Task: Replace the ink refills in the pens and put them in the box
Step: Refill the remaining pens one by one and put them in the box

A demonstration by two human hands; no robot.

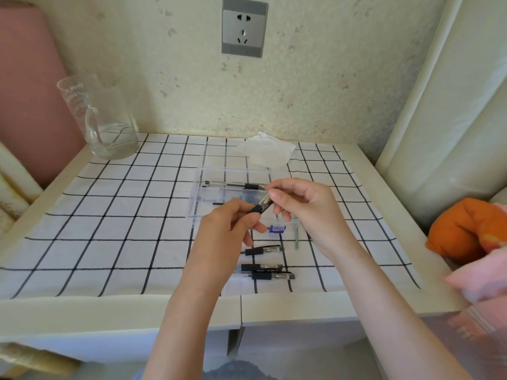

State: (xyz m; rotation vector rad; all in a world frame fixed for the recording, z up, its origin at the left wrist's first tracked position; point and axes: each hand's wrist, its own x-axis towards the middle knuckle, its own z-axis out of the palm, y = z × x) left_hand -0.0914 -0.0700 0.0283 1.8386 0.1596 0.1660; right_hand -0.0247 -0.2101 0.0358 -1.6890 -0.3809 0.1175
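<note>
Checked white cloth covered the table. Left hand (227, 223) gripped a black-gripped clear plastic pen (259, 207) over the clear plastic box (199, 187); right hand (307, 207) pinched its clear end. Risk: the loosened part slips and rolls among 3 loose pens (262, 267) nearer.

White black-checked cloth (109, 215), clear box (208, 193), black-and-clear pens (264, 249), orange cushion (466, 229)

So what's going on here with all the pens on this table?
A person is working on one pen, held up close to the clear box. The left hand grips its black grip section while the right hand pinches the tip end, probably screwing it on or off. A second pen lies inside the box, and three more pens wait on the checked cloth nearer the person.
</note>
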